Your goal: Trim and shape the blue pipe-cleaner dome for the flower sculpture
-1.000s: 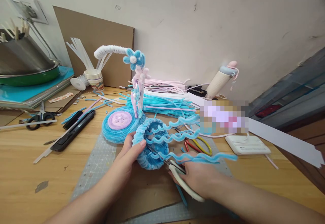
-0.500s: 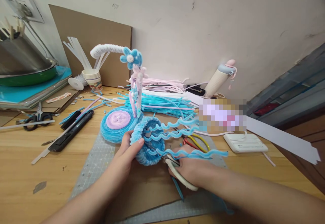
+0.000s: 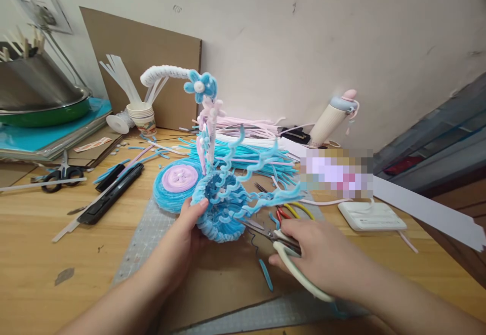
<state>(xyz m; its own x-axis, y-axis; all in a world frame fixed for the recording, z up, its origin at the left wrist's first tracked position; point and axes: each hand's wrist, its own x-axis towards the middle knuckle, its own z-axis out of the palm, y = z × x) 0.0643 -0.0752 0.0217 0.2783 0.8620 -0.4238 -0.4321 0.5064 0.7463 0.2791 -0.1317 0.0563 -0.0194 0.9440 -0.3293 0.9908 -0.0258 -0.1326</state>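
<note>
My left hand point(image 3: 187, 229) grips the near left side of a small blue pipe-cleaner basket point(image 3: 218, 231), its thumb on the fuzzy rim. The basket is tilted, its hollow facing right, and several wavy blue pipe cleaners point(image 3: 266, 204) stick out of it. In my right hand point(image 3: 322, 251) are scissors with white handles point(image 3: 299, 271); their blades are apart and point at the basket's right edge. Behind the basket stands a blue disc with a pink centre point(image 3: 179, 179), and a white curved stem with flowers point(image 3: 200, 87) rises beside it.
Cardboard point(image 3: 228, 294) and a grey cutting mat point(image 3: 131, 244) lie under my hands. Blue pipe cleaners point(image 3: 243, 154) are heaped behind. Red-and-yellow-handled pliers point(image 3: 299, 209) lie to the right, near a white device point(image 3: 372, 216). Black scissors point(image 3: 64, 175) and a black cutter point(image 3: 114, 193) are at left.
The scissors have drawn back to the right from the basket, and their blades now show. The wavy pipe cleaners have spread, two of them now pointing upward. My left hand keeps its hold.
</note>
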